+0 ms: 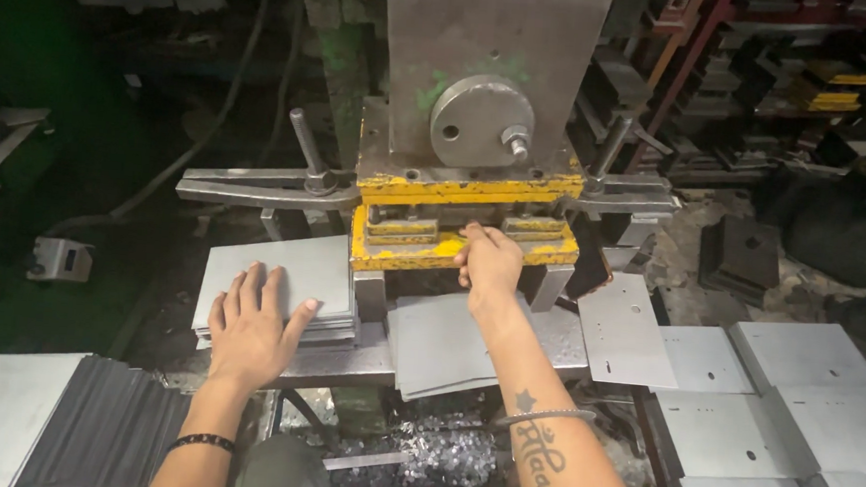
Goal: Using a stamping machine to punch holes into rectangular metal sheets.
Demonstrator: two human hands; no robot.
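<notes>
Two bare forearms reach forward: the left hand [251, 325] lies flat, fingers spread, on a stack of grey metal sheets [281, 276]. Its partner, the right hand [489, 261], grasps a sheet [440, 342] pushed under the yellow press die [463, 237]. Punched sheets [794, 396] lie overlapping at the right.
</notes>
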